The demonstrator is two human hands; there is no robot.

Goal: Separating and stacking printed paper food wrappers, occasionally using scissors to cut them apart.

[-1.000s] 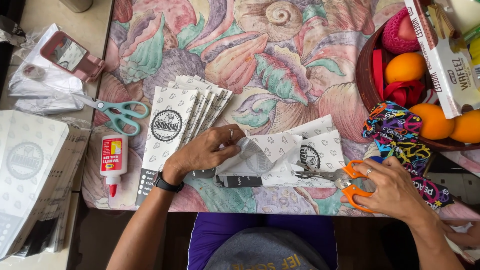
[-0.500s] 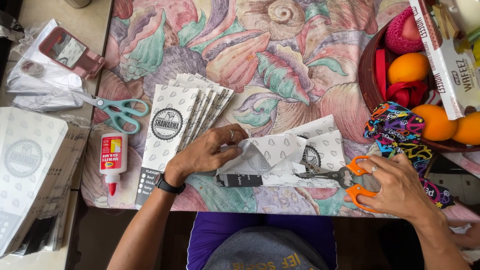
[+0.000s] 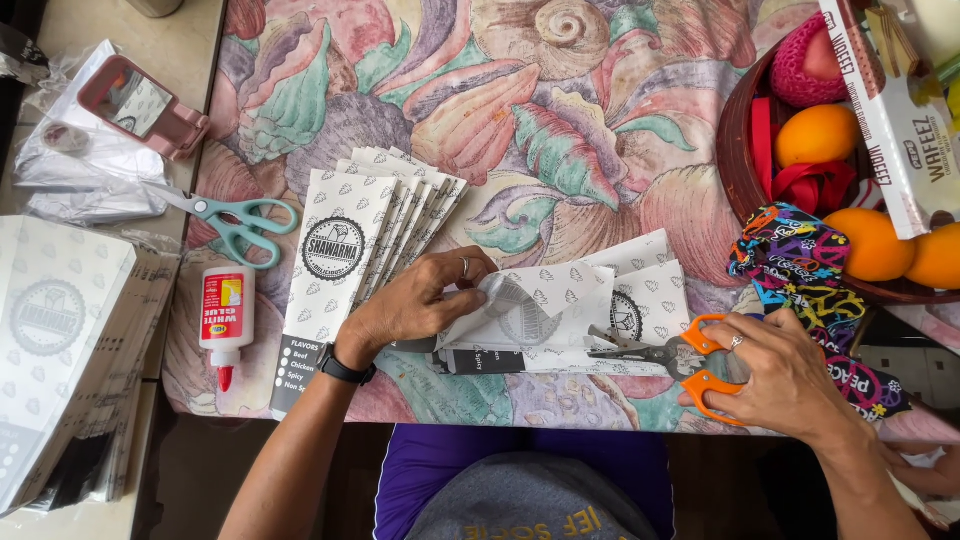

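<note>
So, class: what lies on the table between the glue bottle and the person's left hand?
In the head view, a fanned stack of printed paper sleeves lies between glue bottle and left hand.

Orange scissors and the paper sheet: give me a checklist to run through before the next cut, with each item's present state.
1. Right hand grips the orange scissors: ok.
2. Left hand presses the paper sheet flat: ok.
3. Blades lie on the sheet: ok.
4. Left fingers away from the blades: ok.
5. Blades open or closed: cannot tell.
6. Stack of printed bags apart from the blades: ok.
</note>
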